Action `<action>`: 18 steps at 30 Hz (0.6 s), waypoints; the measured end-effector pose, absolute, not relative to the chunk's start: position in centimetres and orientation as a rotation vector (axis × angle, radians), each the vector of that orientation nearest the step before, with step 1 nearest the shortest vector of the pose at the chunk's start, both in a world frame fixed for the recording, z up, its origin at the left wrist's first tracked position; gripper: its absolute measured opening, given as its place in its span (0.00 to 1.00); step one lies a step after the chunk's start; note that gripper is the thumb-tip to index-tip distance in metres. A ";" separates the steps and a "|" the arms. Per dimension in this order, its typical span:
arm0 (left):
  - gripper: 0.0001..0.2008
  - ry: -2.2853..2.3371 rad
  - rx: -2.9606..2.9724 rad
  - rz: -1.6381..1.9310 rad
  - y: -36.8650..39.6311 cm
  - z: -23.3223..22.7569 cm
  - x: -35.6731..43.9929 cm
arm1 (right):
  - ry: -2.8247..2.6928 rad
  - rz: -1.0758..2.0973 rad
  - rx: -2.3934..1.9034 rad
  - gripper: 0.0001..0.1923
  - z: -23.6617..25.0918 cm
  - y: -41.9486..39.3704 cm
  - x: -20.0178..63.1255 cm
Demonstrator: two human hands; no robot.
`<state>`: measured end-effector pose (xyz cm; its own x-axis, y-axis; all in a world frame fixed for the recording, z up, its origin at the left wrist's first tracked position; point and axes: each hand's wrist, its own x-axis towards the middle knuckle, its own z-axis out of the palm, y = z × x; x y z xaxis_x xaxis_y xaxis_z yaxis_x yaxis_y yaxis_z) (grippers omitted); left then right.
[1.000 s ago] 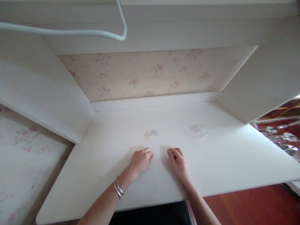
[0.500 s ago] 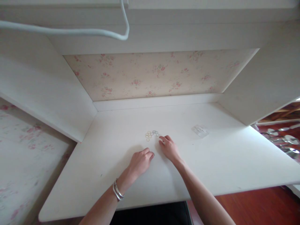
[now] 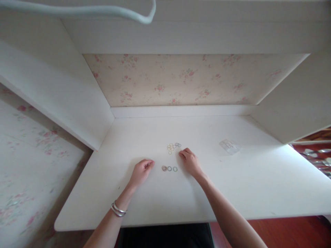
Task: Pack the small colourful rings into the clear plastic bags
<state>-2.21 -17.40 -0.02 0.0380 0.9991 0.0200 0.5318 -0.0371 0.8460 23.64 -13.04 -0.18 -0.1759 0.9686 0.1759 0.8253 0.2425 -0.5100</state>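
Note:
Several thin gold rings (image 3: pixel 170 148) lie in a loose cluster on the white desk, with silver rings (image 3: pixel 178 145) adjoining on the right. Closer to me, a row holds a coppery ring (image 3: pixel 164 168), a dark silver ring (image 3: pixel 169 168) and a pale silver ring (image 3: pixel 175 169). My left hand (image 3: pixel 141 171) rests left of this row, thumb and fingers drawn together; whatever may be between them is hidden. Just right of the cluster, my right hand (image 3: pixel 190 162) has its fingers curled and pressed together near the desk, and I cannot make out what is in them.
A clear plastic bag (image 3: pixel 229 146) lies on the desk (image 3: pixel 248 186) to the right. Side panels and a low back ledge (image 3: pixel 181 111) bound the surface. A white cable (image 3: pixel 103 11) hangs across the top left. A black seat (image 3: pixel 167 236) is below the front edge.
My left hand has moved left, uncovering the row of rings. My right hand has drawn slightly away from the cluster, its fingers now closed together. The camera view has shifted a little.

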 end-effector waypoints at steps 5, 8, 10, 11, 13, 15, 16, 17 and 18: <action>0.16 1.558 1.608 0.890 -17.2 -0.1 -2.3 | -2.093 0.517 -1.428 0.14 0.9 -16.9 22.3; 0.17 1.546 1.611 0.883 -17.3 -0.1 -2.4 | -2.174 0.516 -1.394 0.14 1.5 -18.6 21.5; 0.17 1.536 1.611 0.884 -17.5 -0.1 -2.4 | -2.221 0.485 -1.399 0.14 1.5 -19.0 21.1; 0.17 1.530 1.614 0.883 -17.5 -0.1 -2.4 | -2.235 0.468 -1.406 0.14 1.4 -19.1 20.9; 0.17 1.523 1.622 0.880 -17.6 -0.1 -2.4 | -2.253 0.439 -1.413 0.15 1.1 -19.0 20.6; 0.16 1.521 1.631 0.880 -17.7 0.0 -2.4 | -2.271 0.412 -1.410 0.15 0.7 -18.9 20.3; 0.16 1.521 1.636 0.884 -17.7 0.0 -2.4 | -2.283 0.398 -1.409 0.15 0.5 -18.9 20.2; 0.16 1.523 1.640 0.889 -17.8 0.0 -2.4 | -2.297 0.385 -1.408 0.14 0.4 -18.9 20.1; 0.16 1.525 1.645 0.894 -17.8 0.0 -2.4 | -2.309 0.375 -1.407 0.14 0.4 -18.9 20.0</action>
